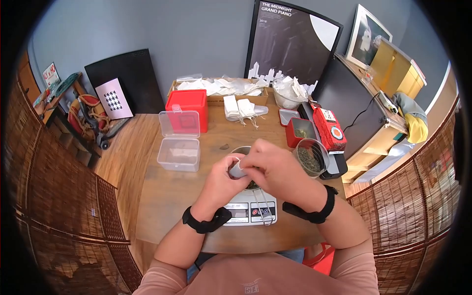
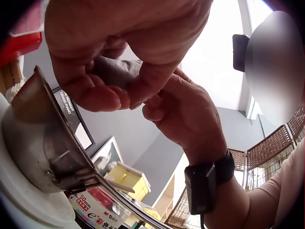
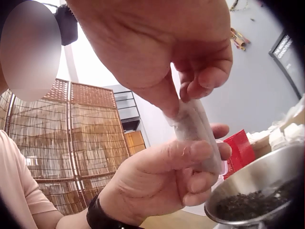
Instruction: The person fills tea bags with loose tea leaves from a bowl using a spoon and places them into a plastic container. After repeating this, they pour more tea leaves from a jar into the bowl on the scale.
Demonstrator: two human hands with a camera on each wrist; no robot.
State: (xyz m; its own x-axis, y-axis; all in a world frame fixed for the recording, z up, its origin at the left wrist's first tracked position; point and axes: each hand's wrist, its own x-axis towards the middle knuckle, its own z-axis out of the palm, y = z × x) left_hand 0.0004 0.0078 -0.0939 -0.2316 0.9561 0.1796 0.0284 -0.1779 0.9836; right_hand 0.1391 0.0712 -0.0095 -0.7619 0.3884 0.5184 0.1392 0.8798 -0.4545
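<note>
A small white drawstring tea bag [image 3: 198, 131] is held upright between both hands, over a metal bowl [image 3: 267, 174]. My left hand [image 1: 223, 179] grips the body of the bag, thumb on one side and fingers round the other. At its top edge, my right hand [image 1: 278, 169] pinches the fabric between thumb and fingers. Dark dried leaves [image 3: 243, 206] lie in the bowl, which has a long wire handle [image 1: 266, 206] and sits on a white digital scale [image 1: 239, 220]. From the head view, the hands hide most of the bowl.
Right of the hands stand a clear tub [image 1: 322, 169] of dried leaves, a red box [image 1: 290, 133] and a red packet [image 1: 328, 129]. A lidded clear box [image 1: 178, 156] lies open at left, before a red container [image 1: 196, 98]. Several white bags [image 1: 231, 106] lie farther back.
</note>
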